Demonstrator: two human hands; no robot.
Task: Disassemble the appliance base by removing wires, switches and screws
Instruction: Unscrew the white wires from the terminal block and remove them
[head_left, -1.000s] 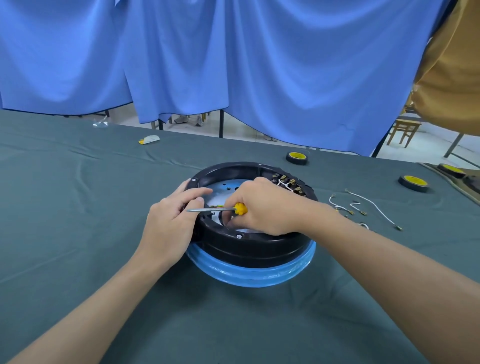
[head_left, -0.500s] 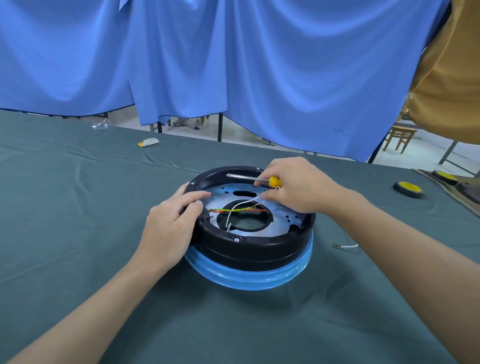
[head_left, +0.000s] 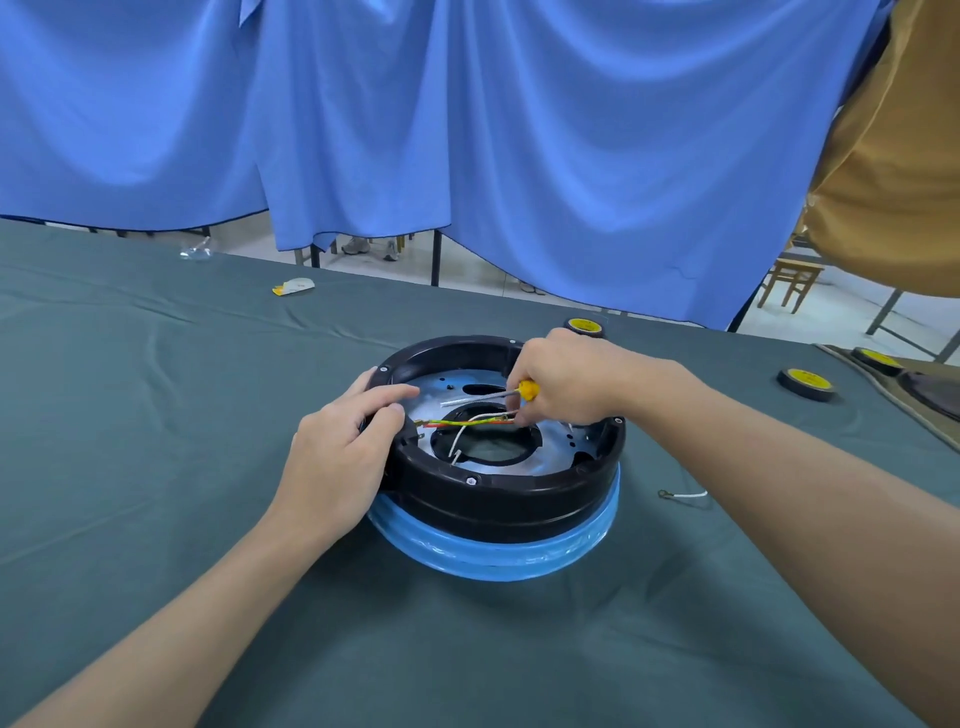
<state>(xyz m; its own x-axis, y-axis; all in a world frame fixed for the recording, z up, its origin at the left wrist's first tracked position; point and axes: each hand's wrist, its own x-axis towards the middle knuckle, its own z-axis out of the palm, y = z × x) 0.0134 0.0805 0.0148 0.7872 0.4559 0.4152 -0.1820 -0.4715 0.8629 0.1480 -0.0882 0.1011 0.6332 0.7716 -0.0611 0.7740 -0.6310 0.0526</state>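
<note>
The round appliance base (head_left: 498, 499), black above a blue band, lies upside down on the green cloth. Its metal plate has a central hole. Red, yellow-green and white wires (head_left: 470, 422) run across that hole. My left hand (head_left: 343, 457) grips the base's left rim, fingers curled over the edge. My right hand (head_left: 566, 384) hovers over the plate's right side. It holds a yellow-handled screwdriver (head_left: 488, 396) whose shaft points left, and its fingertips pinch the wires' right ends.
A loose white wire (head_left: 683, 494) lies right of the base. Yellow-topped black discs (head_left: 805, 383) sit at the far right, one more (head_left: 584, 326) behind my right hand. A small white and yellow item (head_left: 293, 286) lies far left. Blue curtains hang behind the table.
My right hand lifted from the base's middle to the far rim, then came back down to the wires with the screwdriver. The wires across the hole came into sight. My left hand stayed.
</note>
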